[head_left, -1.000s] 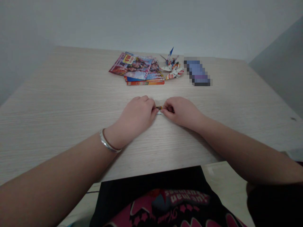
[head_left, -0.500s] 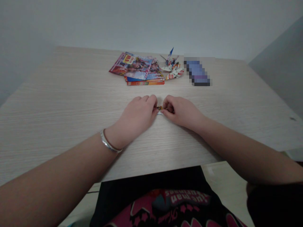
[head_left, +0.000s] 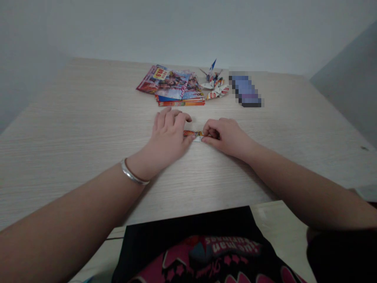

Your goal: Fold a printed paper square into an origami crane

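Note:
A small folded piece of printed paper (head_left: 195, 135) lies flat on the wooden table (head_left: 73, 129), between my two hands. My left hand (head_left: 168, 135), with a silver bangle on the wrist, rests on the paper's left end; its fingers are stretched forward and loosely spread, the thumb pressing the paper. My right hand (head_left: 226, 135) is curled into a pinch on the paper's right end. Most of the paper is hidden under both hands.
A stack of colourful printed sheets (head_left: 172, 86) lies further back on the table. A folded paper crane (head_left: 215, 80) stands just right of it, and a blurred purple object (head_left: 245, 91) lies beyond that. The table's near edge runs above my lap.
My left hand has uncurled from a pinch; its fingers now stretch forward and lie flatter. More of the folded paper shows between the hands. My right hand has barely moved.

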{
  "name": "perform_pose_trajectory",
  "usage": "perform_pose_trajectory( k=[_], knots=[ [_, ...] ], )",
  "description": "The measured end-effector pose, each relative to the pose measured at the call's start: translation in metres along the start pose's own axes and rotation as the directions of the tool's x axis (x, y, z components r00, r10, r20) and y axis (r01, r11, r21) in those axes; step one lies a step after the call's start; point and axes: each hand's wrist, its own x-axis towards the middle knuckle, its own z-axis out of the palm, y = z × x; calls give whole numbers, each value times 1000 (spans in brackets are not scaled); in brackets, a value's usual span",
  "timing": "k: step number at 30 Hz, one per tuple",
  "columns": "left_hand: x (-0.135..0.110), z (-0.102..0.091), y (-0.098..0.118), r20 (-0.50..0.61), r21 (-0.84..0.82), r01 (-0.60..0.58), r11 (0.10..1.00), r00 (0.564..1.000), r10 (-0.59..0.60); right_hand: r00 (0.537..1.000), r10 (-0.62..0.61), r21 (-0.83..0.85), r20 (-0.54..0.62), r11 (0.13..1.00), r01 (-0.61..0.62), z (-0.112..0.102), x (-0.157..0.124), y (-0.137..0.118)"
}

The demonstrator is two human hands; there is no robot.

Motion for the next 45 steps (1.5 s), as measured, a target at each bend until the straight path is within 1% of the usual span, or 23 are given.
perform_pose_trajectory(
  k=[4,8,11,12,14,16,18,20,22,25,28,30,33,35,38,41,43,45],
  knots=[
    [0,1,-9,42,-32,3,999,999,-1,1000,-7,22,3,1000,7,-1,-1,1],
    [1,0,-16,92,-45,-9,999,996,13,1000,16,57,8,998,-17,-1,-1,3],
    [4,-3,-20,107,-65,-38,997,993,45,1000,23,84,14,996,-24,-1,-1,5],
    [5,-5,-20,98,-88,-68,994,992,76,1000,23,95,18,995,-25,-1,0,5],
    [7,-10,-18,63,-157,-165,974,982,176,999,29,119,28,992,-32,-1,0,6],
    [9,-16,-14,26,-186,-311,932,947,321,999,33,142,32,989,-38,-2,0,5],
    [10,-21,-11,42,-139,-415,899,905,424,999,34,165,26,986,-38,-1,0,5],
    [9,-24,-8,77,-57,-490,870,867,493,999,30,187,15,982,-32,-1,0,5],
    [8,-25,-7,122,23,-523,852,847,517,1000,27,202,9,979,-29,0,0,6],
    [5,-27,-4,181,130,-516,847,852,491,1000,4,215,-10,977,-2,2,0,10],
    [4,-28,-2,224,196,-531,824,843,490,993,-84,175,-81,980,97,2,-1,13],
    [4,-27,-1,232,201,-546,813,833,502,976,-178,114,-122,975,192,1,-2,14],
    [5,-23,-2,206,204,-538,818,841,501,938,-321,17,-132,945,326,-2,-5,13],
    [5,-21,-2,191,188,-533,825,844,501,918,-375,-48,-127,927,372,-4,-6,11],
    [4,-22,-1,183,138,-511,849,855,485,912,-388,-134,-131,919,372,-6,-7,9],
    [2,-25,0,187,79,-469,880,874,449,923,-369,-140,-110,925,353,-6,-6,8],
    [1,-27,-1,183,35,-402,915,903,390,934,-346,-113,-85,935,336,-6,-5,8],
    [1,-28,-2,159,-10,-311,950,938,308,942,-328,-96,-70,942,321,-5,-4,7]
  ],
)
